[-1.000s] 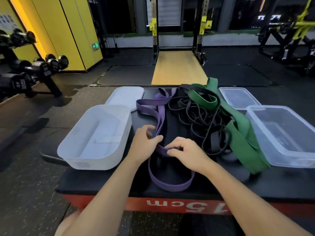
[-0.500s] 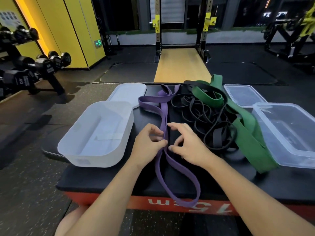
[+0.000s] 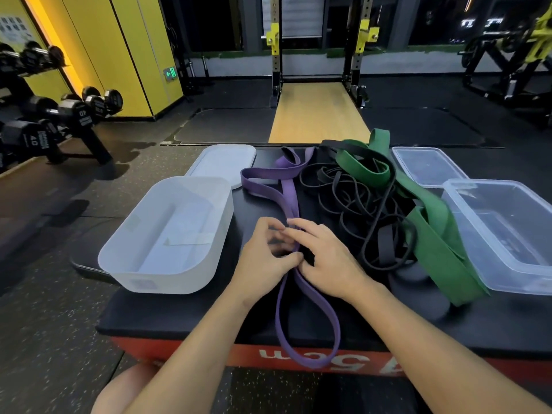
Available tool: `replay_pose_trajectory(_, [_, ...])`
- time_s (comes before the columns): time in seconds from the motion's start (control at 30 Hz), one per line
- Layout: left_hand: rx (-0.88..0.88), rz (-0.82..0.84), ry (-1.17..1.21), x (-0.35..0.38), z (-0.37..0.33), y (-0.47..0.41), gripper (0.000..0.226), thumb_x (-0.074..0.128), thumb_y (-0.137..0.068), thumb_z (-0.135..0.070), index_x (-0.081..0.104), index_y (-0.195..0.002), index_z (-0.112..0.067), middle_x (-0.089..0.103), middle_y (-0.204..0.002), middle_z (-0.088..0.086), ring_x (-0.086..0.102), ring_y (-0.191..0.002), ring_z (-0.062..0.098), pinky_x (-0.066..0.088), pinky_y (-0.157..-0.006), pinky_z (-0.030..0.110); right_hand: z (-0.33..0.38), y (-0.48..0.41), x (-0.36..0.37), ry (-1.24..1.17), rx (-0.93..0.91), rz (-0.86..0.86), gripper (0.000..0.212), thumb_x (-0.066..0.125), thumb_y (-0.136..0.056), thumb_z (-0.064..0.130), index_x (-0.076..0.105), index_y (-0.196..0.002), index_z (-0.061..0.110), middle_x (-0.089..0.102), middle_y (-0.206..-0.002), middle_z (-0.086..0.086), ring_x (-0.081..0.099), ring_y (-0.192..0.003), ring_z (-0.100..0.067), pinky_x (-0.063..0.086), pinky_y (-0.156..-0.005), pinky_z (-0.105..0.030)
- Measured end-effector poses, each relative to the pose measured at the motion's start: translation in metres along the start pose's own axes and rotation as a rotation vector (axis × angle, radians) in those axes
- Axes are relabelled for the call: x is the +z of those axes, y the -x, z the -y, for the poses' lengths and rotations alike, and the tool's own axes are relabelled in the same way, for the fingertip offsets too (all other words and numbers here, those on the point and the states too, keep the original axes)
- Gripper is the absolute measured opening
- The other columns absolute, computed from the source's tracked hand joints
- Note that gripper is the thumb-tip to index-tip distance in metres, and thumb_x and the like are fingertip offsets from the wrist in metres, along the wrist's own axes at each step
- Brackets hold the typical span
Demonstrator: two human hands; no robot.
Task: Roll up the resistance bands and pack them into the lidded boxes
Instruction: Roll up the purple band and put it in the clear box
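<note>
Rolling seems barely begun: left hand (image 3: 264,259) and right hand (image 3: 327,258) apparently pinch, fingers blurred, the flat purple rubber resistance band (image 3: 289,198) mid-length on the black padded platform (image 3: 185,312), so next comes tight coiling toward the frosted white plastic box (image 3: 209,264).

2 bare forearms (image 3: 191,354) end in left hand (image 3: 264,261) and right hand (image 3: 327,256) — 1 bare knee (image 3: 122,389).

A gym is shown: dumbbells (image 3: 80,115) are racked at the left, a squat rack (image 3: 363,55) is set over a wooden platform (image 3: 318,115), and resistance bands (image 3: 433,234) are piled on the worktop (image 3: 209,312).
</note>
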State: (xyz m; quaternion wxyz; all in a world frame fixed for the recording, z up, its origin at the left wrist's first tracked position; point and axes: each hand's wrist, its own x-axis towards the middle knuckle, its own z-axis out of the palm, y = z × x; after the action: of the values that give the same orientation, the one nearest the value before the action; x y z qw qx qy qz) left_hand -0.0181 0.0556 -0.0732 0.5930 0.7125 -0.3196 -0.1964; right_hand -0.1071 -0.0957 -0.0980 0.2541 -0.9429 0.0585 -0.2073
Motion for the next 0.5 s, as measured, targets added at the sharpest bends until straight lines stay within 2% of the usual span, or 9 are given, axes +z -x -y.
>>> replay_pose_trajectory(0.07, [0.002,0.036,0.016,-0.003,-0.001,0.000,0.040,0.080,-0.086,-0.004,0.052,-0.111,-0.018,0.068,-0.111,0.006,0.075,-0.103,0.010,0.056,-0.090,0.023,-0.001,0.001,0.000,0.001,0.037,-0.043,0.055,0.049,-0.081,0.035,0.063,-0.134,0.031,0.052,-0.135,0.020,0.051,-0.112,-0.012,0.053,-0.094,-0.042])
replay_pose_trajectory(0.13, [0.016,0.053,0.001,-0.008,0.001,0.002,0.027,0.079,-0.090,-0.009,0.057,-0.106,-0.016,0.070,-0.108,0.004,0.074,-0.103,0.009,0.055,-0.091,0.021,-0.003,0.001,0.000,0.043,0.067,-0.093,0.048,0.045,-0.080,0.045,0.073,-0.115,0.028,0.054,-0.118,0.018,0.047,-0.101,-0.010,0.054,-0.086,-0.041])
replay_pose_trajectory(0.23, [0.083,0.076,-0.030,-0.012,0.008,0.004,0.010,0.074,-0.095,-0.014,0.067,-0.101,-0.018,0.074,-0.102,-0.005,0.071,-0.105,0.012,0.053,-0.095,0.025,-0.004,0.001,-0.002,0.121,0.084,-0.171,0.038,0.047,-0.079,0.044,0.076,-0.091,0.023,0.049,-0.102,0.013,0.042,-0.091,-0.008,0.053,-0.074,-0.038])
replay_pose_trajectory(0.3, [0.107,0.090,-0.020,-0.013,0.011,0.004,0.006,0.073,-0.096,-0.023,0.070,-0.101,-0.020,0.074,-0.104,-0.004,0.070,-0.105,0.014,0.051,-0.094,0.026,-0.007,0.000,-0.006,0.250,0.091,-0.258,0.029,0.052,-0.077,0.039,0.070,-0.077,0.016,0.048,-0.099,0.007,0.044,-0.089,-0.015,0.049,-0.066,-0.035])
replay_pose_trajectory(0.4, [0.112,0.115,0.007,-0.013,0.009,0.007,0.033,0.073,-0.087,-0.047,0.070,-0.108,-0.022,0.072,-0.112,-0.008,0.069,-0.109,0.009,0.050,-0.095,0.024,-0.016,0.004,-0.010,0.422,0.144,-0.349,0.021,0.059,-0.069,0.031,0.062,-0.066,0.011,0.052,-0.103,-0.003,0.047,-0.090,-0.028,0.044,-0.069,-0.038])
replay_pose_trajectory(0.5, [0.170,0.172,-0.105,-0.014,0.008,0.013,0.054,0.073,-0.080,-0.058,0.063,-0.126,-0.032,0.061,-0.130,-0.017,0.058,-0.128,0.007,0.047,-0.108,0.028,-0.020,0.007,-0.008,0.513,0.194,-0.381,0.021,0.062,-0.067,0.032,0.063,-0.064,0.011,0.053,-0.105,-0.007,0.047,-0.093,-0.031,0.038,-0.076,-0.040])
